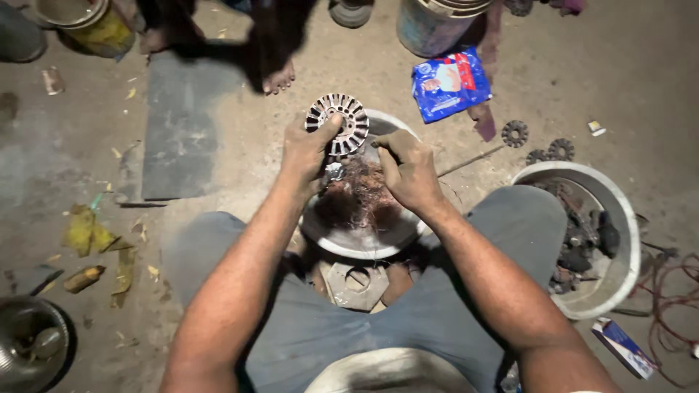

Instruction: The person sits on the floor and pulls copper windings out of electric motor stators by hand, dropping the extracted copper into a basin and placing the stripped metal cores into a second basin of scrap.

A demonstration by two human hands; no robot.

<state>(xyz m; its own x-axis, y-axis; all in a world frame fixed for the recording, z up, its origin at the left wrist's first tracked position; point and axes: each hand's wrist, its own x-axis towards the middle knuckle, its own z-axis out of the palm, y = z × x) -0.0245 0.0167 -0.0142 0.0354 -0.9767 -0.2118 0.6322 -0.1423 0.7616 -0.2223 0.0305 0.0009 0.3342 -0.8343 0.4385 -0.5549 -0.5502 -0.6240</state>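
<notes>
Slotted disc [338, 122] above bowl [342, 244]; wire tangle [362, 195] in bowl; scrap basin [625, 240] right; packet [450, 84] beyond.

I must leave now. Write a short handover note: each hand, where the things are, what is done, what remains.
Left hand: holds the round slotted metal core above the pan.
Right hand: closed beside the core; what it grips is unclear.
Done: a heap of copper wire lies in the pan.
Left: whether wire remains in the core cannot be told. More gear-like parts lie on the ground; a second basin holds dark scrap.

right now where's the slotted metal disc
In the head view, the slotted metal disc sits top centre, held in the left hand, above the bowl of copper wire.
</notes>
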